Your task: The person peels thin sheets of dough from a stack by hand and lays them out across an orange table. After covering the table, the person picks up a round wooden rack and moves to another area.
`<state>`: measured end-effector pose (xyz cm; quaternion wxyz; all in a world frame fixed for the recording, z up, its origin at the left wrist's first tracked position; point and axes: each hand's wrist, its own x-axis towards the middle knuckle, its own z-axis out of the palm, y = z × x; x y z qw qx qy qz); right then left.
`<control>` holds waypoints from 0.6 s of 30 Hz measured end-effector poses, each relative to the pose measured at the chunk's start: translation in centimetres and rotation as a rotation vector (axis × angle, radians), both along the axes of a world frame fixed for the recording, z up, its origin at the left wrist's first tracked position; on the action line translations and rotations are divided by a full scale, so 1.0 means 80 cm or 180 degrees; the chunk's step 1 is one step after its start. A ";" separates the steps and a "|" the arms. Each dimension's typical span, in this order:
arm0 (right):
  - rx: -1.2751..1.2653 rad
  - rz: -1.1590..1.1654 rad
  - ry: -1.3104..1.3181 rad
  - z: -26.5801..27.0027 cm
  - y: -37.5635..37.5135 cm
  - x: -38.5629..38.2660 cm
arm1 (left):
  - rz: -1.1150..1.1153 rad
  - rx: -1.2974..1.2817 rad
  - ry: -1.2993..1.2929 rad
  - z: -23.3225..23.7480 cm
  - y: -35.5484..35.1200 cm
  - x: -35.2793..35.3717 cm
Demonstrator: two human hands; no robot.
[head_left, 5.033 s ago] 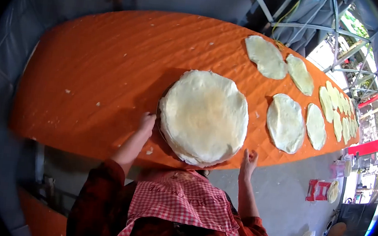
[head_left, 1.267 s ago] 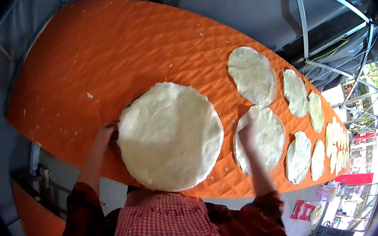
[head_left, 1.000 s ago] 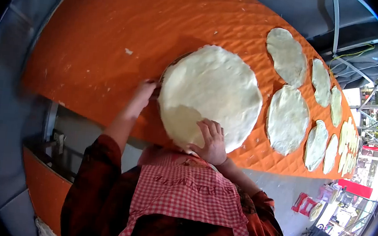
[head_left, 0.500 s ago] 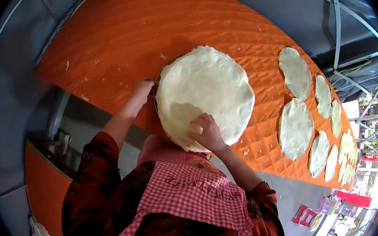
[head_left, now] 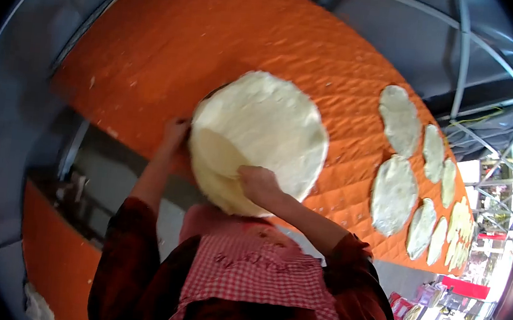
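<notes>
A thick stack of pale round flatbreads [head_left: 258, 141] sits at the near edge of the orange quilted table [head_left: 219, 39]. My left hand [head_left: 175, 135] rests against the stack's left rim, gripping it. My right hand [head_left: 258, 183] pinches the near edge of the top flatbread [head_left: 272, 121] and peels it up, so its underside shows curled over the layer beneath.
Several single flatbreads [head_left: 393, 195] lie spread in two rows along the table's right side. A grey tarp [head_left: 24, 70] borders the table on the left. Metal poles [head_left: 463, 63] and a street scene show at the far right.
My right hand left a laid-out flatbread on the right, came to the stack's near edge and lifted the top flatbread's edge. The view has swung left.
</notes>
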<state>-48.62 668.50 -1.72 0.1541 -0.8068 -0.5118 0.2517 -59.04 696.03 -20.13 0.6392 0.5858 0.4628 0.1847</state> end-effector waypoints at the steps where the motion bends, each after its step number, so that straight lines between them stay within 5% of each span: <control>1: 0.0052 -0.0009 0.0058 0.015 -0.001 0.024 | -0.0079 -0.0296 -0.0246 0.029 -0.013 -0.006; 5: 0.0105 0.0145 -0.0799 0.079 0.021 0.246 | -0.0147 0.0165 0.0681 0.084 -0.022 0.005; 7: -0.0123 -0.0630 -0.0872 0.159 0.033 0.362 | 0.0058 0.0639 0.0467 0.101 -0.031 0.002; 11: 0.0007 -0.1594 -0.1861 0.252 0.001 0.559 | 0.0471 0.0052 0.0120 0.095 -0.032 0.011; 13: 0.0776 -0.2132 -0.2995 0.253 -0.025 0.588 | 0.0550 -0.0176 0.0411 0.116 -0.040 0.016; 16: 0.1422 -0.2012 -0.3131 0.213 -0.079 0.555 | 0.0553 -0.0167 0.0564 0.146 -0.050 0.024; 17: 0.1756 -0.1577 -0.2993 0.178 -0.107 0.523 | 0.0461 -0.0208 0.0556 0.140 -0.047 0.021; 18: 0.1227 -0.2162 -0.2089 0.125 -0.130 0.490 | 0.0378 -0.0246 0.0532 0.128 -0.040 0.016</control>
